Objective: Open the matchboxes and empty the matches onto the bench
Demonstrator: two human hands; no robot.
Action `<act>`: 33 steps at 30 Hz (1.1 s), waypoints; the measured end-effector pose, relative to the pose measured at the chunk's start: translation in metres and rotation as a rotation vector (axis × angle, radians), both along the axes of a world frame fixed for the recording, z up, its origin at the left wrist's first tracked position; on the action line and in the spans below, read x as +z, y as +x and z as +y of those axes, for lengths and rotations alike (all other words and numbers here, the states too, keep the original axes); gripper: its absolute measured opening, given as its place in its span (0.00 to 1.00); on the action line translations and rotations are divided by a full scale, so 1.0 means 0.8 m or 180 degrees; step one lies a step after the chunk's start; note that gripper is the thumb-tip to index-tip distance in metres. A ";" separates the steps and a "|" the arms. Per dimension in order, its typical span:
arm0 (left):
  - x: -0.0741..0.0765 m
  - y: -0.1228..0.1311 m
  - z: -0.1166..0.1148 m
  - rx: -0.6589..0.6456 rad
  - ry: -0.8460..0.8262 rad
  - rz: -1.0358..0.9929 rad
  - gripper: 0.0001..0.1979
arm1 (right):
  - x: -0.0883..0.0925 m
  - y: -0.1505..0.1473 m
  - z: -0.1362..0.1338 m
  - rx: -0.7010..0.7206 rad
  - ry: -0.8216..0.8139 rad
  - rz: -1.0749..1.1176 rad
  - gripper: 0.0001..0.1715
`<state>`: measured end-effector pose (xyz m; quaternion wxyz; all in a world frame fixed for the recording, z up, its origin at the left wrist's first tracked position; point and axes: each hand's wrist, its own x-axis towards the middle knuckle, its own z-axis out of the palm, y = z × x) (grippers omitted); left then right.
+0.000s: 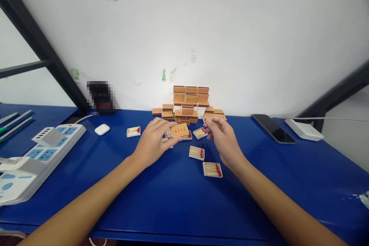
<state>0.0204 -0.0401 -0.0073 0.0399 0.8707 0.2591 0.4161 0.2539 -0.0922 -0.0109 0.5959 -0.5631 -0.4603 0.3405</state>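
Between the thumb and fingers of my left hand (153,137) is an orange matchbox (180,131) with red lettering. My right hand (227,140) is beside it on the right, thumb and fingertips drawn together; whatever they may hold is too small to make out. A small white tray of red-tipped matches (200,133) lies just left of those fingertips. Nearer to me are a second match tray (196,152) and a third match tray (212,169). More matches show partly hidden behind the held matchbox. Against the wall rises a stepped stack of matchboxes (191,97).
Another match tray (133,132) and a white earbud case (102,129) lie to the left, with a power strip (52,152) beyond. At right are a black phone (273,128) and a white box (304,130) with a cable. The blue table (173,203) meets a white wall.
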 end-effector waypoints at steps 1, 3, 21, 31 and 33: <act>0.000 0.001 -0.001 0.0005 -0.0009 -0.0034 0.19 | 0.001 -0.007 -0.004 0.0196 -0.0016 0.0030 0.25; 0.002 0.002 -0.003 0.0027 -0.0047 -0.0080 0.19 | 0.002 -0.021 -0.011 0.0837 -0.0122 0.0133 0.26; -0.007 0.015 -0.016 -0.0190 -0.0322 -0.0104 0.27 | 0.013 -0.006 -0.013 0.1122 -0.0630 0.0342 0.25; 0.001 0.007 -0.019 0.0179 -0.0785 -0.0253 0.22 | 0.019 0.096 0.025 0.0140 -0.0590 0.0076 0.22; 0.000 0.008 -0.021 0.0091 -0.0805 -0.0278 0.22 | 0.017 0.133 0.040 -0.0534 -0.0641 -0.0138 0.20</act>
